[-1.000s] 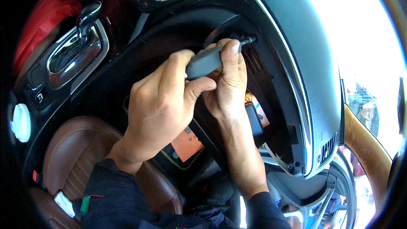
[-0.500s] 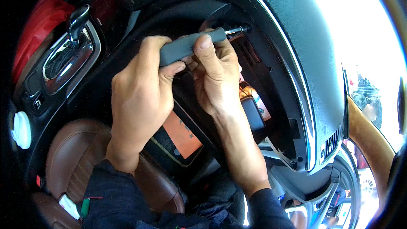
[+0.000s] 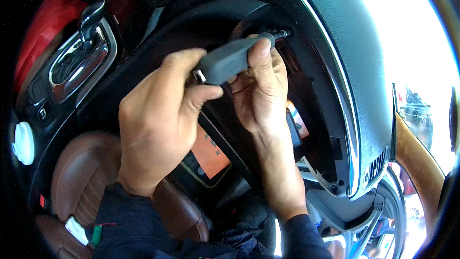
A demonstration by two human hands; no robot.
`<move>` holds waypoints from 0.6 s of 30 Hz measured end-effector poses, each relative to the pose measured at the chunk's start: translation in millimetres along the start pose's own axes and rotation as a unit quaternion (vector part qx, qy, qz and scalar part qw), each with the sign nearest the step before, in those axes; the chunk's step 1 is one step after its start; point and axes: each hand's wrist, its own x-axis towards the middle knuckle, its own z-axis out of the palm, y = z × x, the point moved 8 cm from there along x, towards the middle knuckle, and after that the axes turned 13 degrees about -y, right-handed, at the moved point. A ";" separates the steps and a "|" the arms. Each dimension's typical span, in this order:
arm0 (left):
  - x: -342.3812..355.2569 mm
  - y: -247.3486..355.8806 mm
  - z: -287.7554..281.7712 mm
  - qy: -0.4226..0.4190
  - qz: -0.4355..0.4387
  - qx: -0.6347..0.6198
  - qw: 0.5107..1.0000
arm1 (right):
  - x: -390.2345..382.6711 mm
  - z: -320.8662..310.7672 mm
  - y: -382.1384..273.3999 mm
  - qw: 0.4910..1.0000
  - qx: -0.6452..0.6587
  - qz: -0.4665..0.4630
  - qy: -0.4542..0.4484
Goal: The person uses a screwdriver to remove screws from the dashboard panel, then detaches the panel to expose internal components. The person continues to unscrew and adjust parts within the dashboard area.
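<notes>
Both of my hands are on an elongated dark grey padded part (image 3: 227,60) with a small metal piece at its lower-left end. My right hand (image 3: 261,86) grips it, thumb on top. My left hand (image 3: 158,120) is loosely closed at the left end, index finger at the upper edge, thumb just below; some fingertips are hidden. Beyond the part, a short metal rod (image 3: 282,34) reaches into the dark recess under the dashboard (image 3: 357,91).
The gear lever (image 3: 91,17) and red cloth (image 3: 43,33) are upper left, white disc-like item (image 3: 23,144) at left. Below lie a brown seat (image 3: 76,163), orange sheet (image 3: 213,160) and small white item with green piece (image 3: 76,230). The door (image 3: 345,213) stands at lower right.
Since half a second ago, my right hand and the grey part have moved rightward. My left thumb has moved rightward and down, and the part's metal piece now shows.
</notes>
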 end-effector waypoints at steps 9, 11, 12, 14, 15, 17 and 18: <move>5.5 -29.0 11.2 -0.052 -0.069 0.002 0.996 | 4.6 17.7 -0.4 0.993 0.119 -0.016 0.019; 4.7 -26.9 11.4 -0.098 -0.073 0.017 0.992 | 6.8 7.2 4.5 0.997 0.075 -0.015 -0.019; 5.3 -23.4 9.0 -0.079 -0.081 0.011 0.994 | 6.4 7.0 2.4 0.996 0.080 -0.019 -0.018; 6.4 -13.1 7.7 -0.037 -0.079 -0.003 0.996 | 5.1 1.6 0.8 0.997 0.064 -0.029 -0.016; 6.1 -8.5 6.2 -0.015 -0.068 -0.009 0.998 | 5.1 1.1 -0.5 0.998 0.058 -0.035 -0.016; 2.2 -5.1 5.8 0.022 -0.028 -0.004 0.999 | 5.0 3.2 -1.8 0.999 0.008 -0.026 0.032; 1.0 -5.3 4.2 0.034 -0.017 0.014 0.999 | 5.9 0.7 0.5 0.999 -0.013 -0.032 0.030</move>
